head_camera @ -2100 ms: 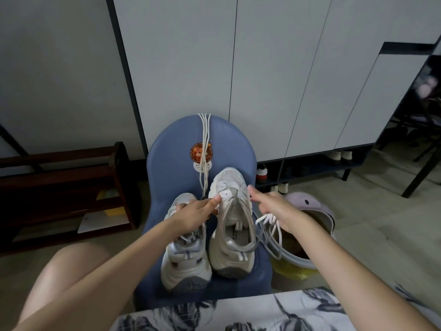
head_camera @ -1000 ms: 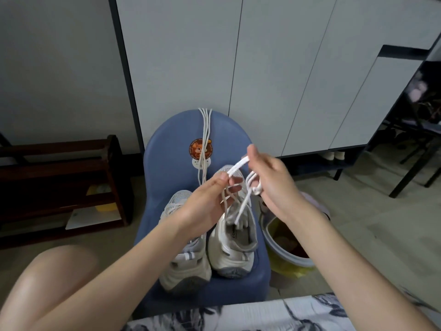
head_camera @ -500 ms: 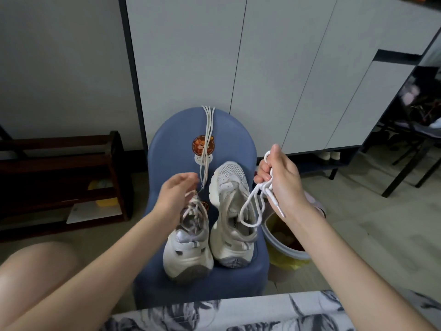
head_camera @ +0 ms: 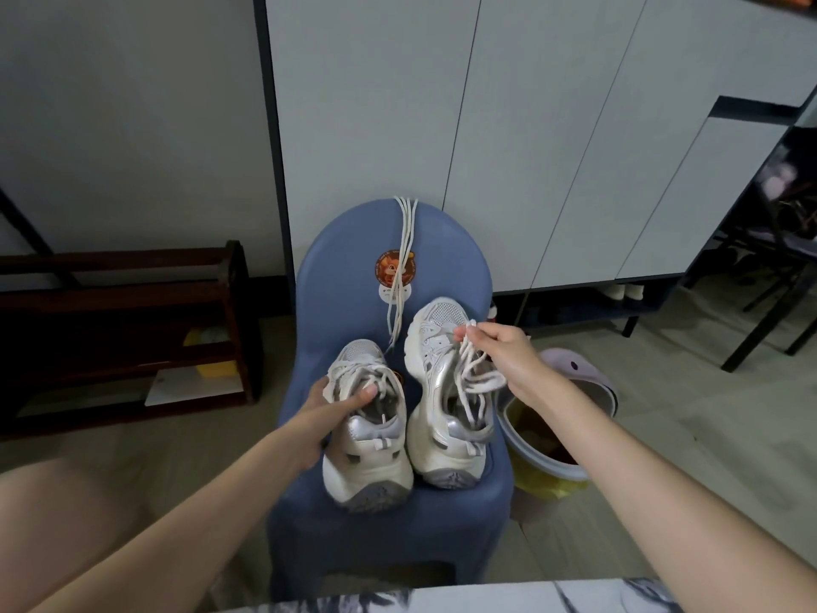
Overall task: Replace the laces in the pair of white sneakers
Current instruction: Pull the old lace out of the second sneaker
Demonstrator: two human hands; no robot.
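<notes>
Laces [head_camera: 471,373] hang bunched from the right hand's [head_camera: 504,356] fingers [head_camera: 464,333].

A: Left hand [head_camera: 329,402]?
B: Arm reaches in from lower left, forearm bare. Thumb hooked into the collar of the left sneaker [head_camera: 367,418], fingers down its outer side. Gripping it.
A: Right hand [head_camera: 504,356]?
B: Arm comes in from lower right, wrist raised. Fingertips pinch a bunched white lace [head_camera: 471,369] above the right sneaker [head_camera: 446,391]; loops hang below the hand.
</notes>
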